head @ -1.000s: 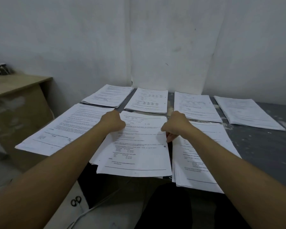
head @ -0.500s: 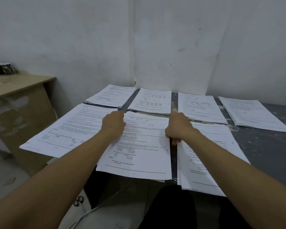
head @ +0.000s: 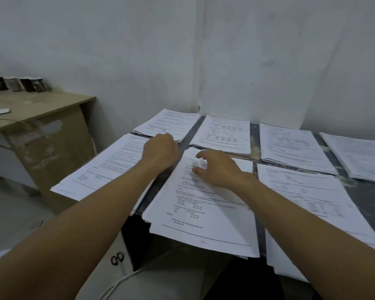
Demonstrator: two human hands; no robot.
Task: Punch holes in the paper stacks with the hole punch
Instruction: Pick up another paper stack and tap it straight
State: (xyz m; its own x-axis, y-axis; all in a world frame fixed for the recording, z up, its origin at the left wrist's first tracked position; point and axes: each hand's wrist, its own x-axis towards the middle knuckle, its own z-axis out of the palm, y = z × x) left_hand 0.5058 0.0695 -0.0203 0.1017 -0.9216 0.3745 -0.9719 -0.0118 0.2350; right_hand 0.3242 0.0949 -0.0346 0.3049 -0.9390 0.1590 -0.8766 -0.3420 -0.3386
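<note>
Several stacks of printed paper lie in two rows on a grey table (head: 366, 192). The middle near stack (head: 204, 215) is fanned and hangs over the table's front edge. My right hand (head: 218, 168) rests on its upper part with the fingers spread. My left hand (head: 160, 150) sits knuckles-up at that stack's upper left corner, over the dark gap beside the left near stack (head: 108, 165). Its fingers curl downward out of sight, so what they hold is hidden. No hole punch is visible.
A right near stack (head: 307, 195) and far stacks (head: 223, 133) (head: 290, 146) (head: 359, 156) (head: 167, 124) cover most of the table. A wooden desk (head: 41, 107) with dark cups (head: 15, 83) stands left. Scissors (head: 117, 258) and a white cable (head: 126, 280) lie on the floor.
My right hand let go of the middle stack's right edge and moved left onto its top with fingers spread. My left hand shifted up along the stack's left edge.
</note>
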